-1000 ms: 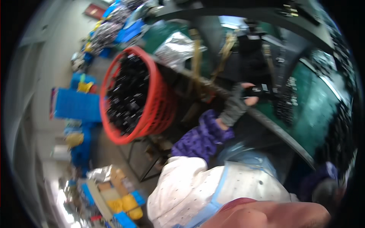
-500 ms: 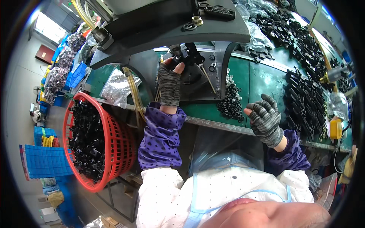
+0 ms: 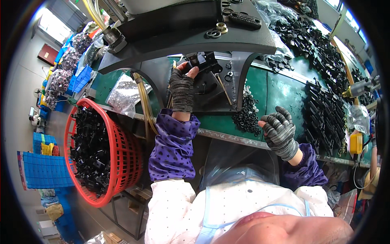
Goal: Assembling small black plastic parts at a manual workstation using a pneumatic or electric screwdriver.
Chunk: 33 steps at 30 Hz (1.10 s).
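Observation:
My left hand (image 3: 182, 87), in a grey fingerless glove, is closed on a black bracket-like part (image 3: 207, 63) beneath the black machine frame (image 3: 191, 44). Its thumb and fingertips lie against the part's left end, just under a metal press tip (image 3: 191, 59); the grip is partly hidden. My right hand (image 3: 280, 136), gloved alike, hovers by the bench's front edge, right of a pile of small black rings (image 3: 248, 116). Its fingers are loosely bent and apart, the thumb standing off to the left. Nothing shows in it. A thin rod (image 3: 223, 88) lies on the machine's base plate.
A red basket (image 3: 118, 150) full of black parts stands at the left. Rows of long black parts (image 3: 325, 118) cover the green bench's (image 3: 280, 87) right side, with more heaped behind. A clear plastic bag (image 3: 125, 94) and hoses (image 3: 142, 97) are left of the machine.
My right hand has drawn slightly nearer to me, its fingers a little more bent. The black part in my left hand has turned somewhat under the press tip. The whole view has shifted slightly.

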### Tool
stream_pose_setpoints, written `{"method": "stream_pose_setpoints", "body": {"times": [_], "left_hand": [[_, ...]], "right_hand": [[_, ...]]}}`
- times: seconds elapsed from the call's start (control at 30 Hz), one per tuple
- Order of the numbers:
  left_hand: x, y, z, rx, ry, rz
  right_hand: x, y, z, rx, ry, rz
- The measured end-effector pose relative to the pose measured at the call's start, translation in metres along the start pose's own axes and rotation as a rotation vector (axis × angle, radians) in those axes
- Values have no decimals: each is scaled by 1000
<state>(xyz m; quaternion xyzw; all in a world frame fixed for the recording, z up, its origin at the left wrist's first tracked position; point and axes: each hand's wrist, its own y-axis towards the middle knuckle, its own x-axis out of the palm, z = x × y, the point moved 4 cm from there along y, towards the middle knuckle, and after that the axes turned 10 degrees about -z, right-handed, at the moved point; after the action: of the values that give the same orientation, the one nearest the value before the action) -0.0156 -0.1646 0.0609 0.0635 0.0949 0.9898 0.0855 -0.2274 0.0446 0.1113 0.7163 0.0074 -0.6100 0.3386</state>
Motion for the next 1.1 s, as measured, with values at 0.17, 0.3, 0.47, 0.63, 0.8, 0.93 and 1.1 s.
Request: {"method": "stream_pose_setpoints", "body": {"times": [0.17,0.3,0.47,0.63,0.8,0.93,1.1], "left_hand": [[7,-7,12,-27,-47,26],[-1,-6,11,-16,-112,36],[11,-23,9,45,-150,-29],[49,-85,26,203,47,-244],[43,-117,26,-98,-258,-412],[21,-127,2,-306,-88,-359],[20,-132,3,-323,-54,-383]], "right_hand": [[4,1,3,19,-53,-52],[9,22,3,67,-31,-83],[21,62,-9,7,-106,-50],[52,72,-6,-177,-187,163],[37,54,23,-81,-231,174],[32,30,149,311,-380,-169],[58,-7,254,856,-349,-817]]}}
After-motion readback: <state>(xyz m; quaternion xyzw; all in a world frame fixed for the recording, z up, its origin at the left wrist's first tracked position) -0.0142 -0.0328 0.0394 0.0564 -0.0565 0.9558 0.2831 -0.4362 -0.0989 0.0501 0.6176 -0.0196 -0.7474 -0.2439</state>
